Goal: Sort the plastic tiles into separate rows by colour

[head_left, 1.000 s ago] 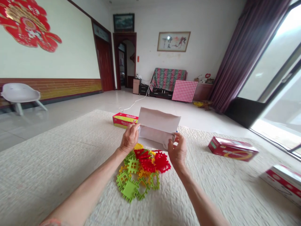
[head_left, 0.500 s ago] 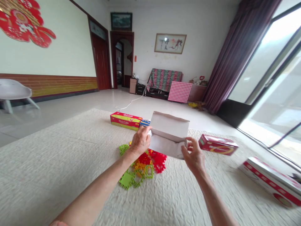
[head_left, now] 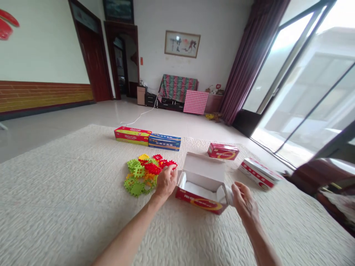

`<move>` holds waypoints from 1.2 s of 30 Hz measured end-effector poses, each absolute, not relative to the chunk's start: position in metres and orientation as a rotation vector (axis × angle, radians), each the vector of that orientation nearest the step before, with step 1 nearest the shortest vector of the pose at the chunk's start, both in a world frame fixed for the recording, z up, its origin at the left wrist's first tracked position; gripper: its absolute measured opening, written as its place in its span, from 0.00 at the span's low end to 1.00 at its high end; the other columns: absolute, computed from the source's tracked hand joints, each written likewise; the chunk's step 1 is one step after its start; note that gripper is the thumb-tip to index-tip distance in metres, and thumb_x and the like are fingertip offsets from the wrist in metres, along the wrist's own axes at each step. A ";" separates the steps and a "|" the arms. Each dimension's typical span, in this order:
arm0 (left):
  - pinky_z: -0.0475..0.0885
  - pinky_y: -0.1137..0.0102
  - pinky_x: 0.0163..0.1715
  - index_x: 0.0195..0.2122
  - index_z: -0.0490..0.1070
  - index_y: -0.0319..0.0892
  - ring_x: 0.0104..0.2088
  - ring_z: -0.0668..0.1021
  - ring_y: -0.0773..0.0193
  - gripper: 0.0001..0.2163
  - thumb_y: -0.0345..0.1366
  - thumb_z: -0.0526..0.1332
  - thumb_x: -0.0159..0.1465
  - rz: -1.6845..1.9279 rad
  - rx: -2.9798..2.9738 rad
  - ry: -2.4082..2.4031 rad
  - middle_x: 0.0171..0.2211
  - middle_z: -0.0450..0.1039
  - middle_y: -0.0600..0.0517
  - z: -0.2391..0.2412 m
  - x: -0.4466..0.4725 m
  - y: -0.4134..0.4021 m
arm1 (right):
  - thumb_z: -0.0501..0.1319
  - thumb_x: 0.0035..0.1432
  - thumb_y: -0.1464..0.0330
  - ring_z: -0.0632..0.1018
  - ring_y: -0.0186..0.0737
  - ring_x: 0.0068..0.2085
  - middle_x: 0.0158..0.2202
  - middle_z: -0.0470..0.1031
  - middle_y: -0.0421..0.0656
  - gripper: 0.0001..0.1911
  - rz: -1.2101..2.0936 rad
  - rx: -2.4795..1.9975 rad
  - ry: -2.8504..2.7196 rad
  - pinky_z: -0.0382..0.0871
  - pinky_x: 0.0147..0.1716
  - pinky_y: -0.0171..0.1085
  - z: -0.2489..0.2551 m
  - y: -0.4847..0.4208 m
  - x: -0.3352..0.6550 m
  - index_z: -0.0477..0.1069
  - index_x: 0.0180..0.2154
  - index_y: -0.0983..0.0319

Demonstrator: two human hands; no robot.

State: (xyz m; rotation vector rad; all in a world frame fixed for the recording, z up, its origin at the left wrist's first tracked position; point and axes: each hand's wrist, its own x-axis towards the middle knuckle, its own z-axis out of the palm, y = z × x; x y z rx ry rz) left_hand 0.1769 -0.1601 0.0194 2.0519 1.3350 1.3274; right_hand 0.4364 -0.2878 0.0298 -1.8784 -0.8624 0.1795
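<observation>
Two hands, head view: open red box [head_left: 198, 202] now sits on the mat [head_left: 83, 207], held up half a second ago. Mat runs open nearside; plastic pieces [head_left: 137, 188] lie left. I see left hand [head_left: 167, 181] curled beside its left edge, right hand [head_left: 245, 199] by the right flap [head_left: 229, 195], fingers bent; pinching, can't tell.

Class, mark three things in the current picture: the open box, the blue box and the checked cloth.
Open box [head_left: 200, 202]: head view, on its red front wall.
Blue box [head_left: 164, 142]: head view, middle of its long front side.
Checked cloth [head_left: 195, 102]: head view, middle of its red-and-white face.
</observation>
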 end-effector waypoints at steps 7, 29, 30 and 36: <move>0.71 0.64 0.44 0.40 0.75 0.42 0.41 0.78 0.59 0.12 0.36 0.52 0.64 1.360 1.833 1.420 0.37 0.78 0.47 0.021 0.172 -0.157 | 0.56 0.50 0.49 0.76 0.45 0.34 0.35 0.75 0.48 0.30 0.350 -1.807 -0.720 0.69 0.28 0.40 0.016 -0.296 0.451 0.69 0.46 0.65; 0.72 0.64 0.45 0.54 0.68 0.41 0.43 0.76 0.60 0.25 0.31 0.62 0.53 1.187 1.698 1.012 0.47 0.73 0.45 0.013 0.200 -0.152 | 0.62 0.47 0.50 0.71 0.55 0.53 0.58 0.64 0.55 0.36 0.432 -1.590 -0.992 0.68 0.45 0.50 0.006 -0.289 0.424 0.61 0.56 0.59; 0.71 0.64 0.45 0.55 0.67 0.41 0.44 0.76 0.59 0.25 0.31 0.61 0.54 1.182 1.682 0.985 0.47 0.73 0.44 0.012 0.201 -0.152 | 0.62 0.48 0.51 0.71 0.55 0.54 0.58 0.64 0.55 0.37 0.469 -1.551 -0.997 0.68 0.46 0.51 0.003 -0.289 0.425 0.60 0.56 0.59; 0.69 0.65 0.46 0.57 0.63 0.41 0.45 0.75 0.60 0.27 0.29 0.60 0.54 1.243 1.624 0.968 0.46 0.73 0.46 0.008 0.204 -0.154 | 0.64 0.48 0.55 0.70 0.51 0.53 0.54 0.68 0.51 0.36 0.528 -1.384 -0.998 0.68 0.46 0.50 0.007 -0.288 0.419 0.57 0.57 0.55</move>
